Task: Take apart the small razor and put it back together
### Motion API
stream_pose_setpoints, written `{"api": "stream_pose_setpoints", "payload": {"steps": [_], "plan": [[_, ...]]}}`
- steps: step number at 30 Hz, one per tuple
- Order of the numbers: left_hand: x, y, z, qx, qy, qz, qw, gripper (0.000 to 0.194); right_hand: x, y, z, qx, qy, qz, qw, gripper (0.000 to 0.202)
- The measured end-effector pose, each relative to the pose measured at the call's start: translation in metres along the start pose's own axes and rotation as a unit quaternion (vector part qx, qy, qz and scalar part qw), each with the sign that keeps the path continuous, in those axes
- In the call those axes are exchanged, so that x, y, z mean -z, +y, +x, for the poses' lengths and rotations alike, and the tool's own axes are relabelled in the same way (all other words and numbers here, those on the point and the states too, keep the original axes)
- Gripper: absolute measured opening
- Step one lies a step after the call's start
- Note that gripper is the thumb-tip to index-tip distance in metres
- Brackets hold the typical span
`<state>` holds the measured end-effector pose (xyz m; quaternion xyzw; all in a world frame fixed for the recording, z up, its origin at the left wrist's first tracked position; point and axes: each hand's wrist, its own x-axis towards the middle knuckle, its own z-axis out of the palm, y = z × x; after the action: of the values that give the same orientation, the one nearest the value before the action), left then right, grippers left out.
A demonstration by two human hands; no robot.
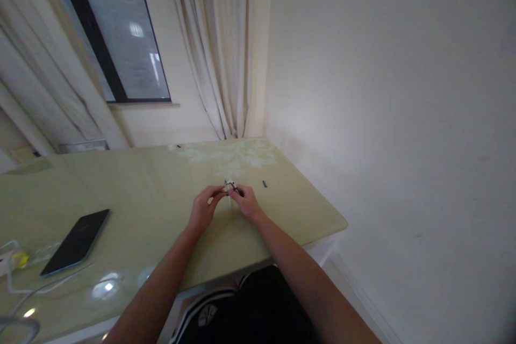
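Observation:
My left hand [204, 205] and my right hand [246, 202] meet above the table, fingertips almost touching. Between them is a small black-and-white object [230, 185], too small to name, with thin dark parts like a wire or a frame. The fingers of my left hand pinch its left side, while those of my right hand close on its dark right end. Parts of it are hidden behind my fingers. A short, dark, flat piece [265, 184] lies on the table just right of my right hand.
The glossy pale green table [153, 188] ends at a rounded right corner near the wall [387, 118]. A dark tablet [76, 241] lies at the left, beside white cables [44, 289]. Another tiny dark piece [179, 146] rests near the back edge. Curtains [217, 48] hang behind.

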<state>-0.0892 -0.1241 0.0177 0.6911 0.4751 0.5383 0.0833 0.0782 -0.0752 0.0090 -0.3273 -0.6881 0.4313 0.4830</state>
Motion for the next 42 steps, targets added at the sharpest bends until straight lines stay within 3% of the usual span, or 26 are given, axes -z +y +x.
{"api": "stream_pose_setpoints", "payload": {"steps": [5,16,24,36,42], "plan": [[-0.001,-0.001,-0.001,0.001,0.069,0.059,0.996,0.032,0.0,-0.002,-0.001,0.005,0.033,-0.034,0.999,0.039],[-0.003,-0.009,-0.002,0.058,0.032,0.068,0.996,0.035,-0.001,0.001,-0.003,0.02,0.043,-0.12,0.992,0.038],[-0.006,-0.013,-0.003,0.027,-0.034,0.043,0.998,0.043,-0.002,0.003,-0.004,0.018,0.039,-0.132,0.99,0.036],[-0.006,-0.012,-0.003,0.031,-0.041,0.027,0.998,0.034,-0.001,-0.001,-0.005,0.027,0.027,-0.115,0.993,0.034],[-0.004,-0.002,-0.007,0.025,-0.049,0.137,0.989,0.018,-0.005,0.001,-0.007,0.062,0.052,-0.22,0.972,0.027]]}}
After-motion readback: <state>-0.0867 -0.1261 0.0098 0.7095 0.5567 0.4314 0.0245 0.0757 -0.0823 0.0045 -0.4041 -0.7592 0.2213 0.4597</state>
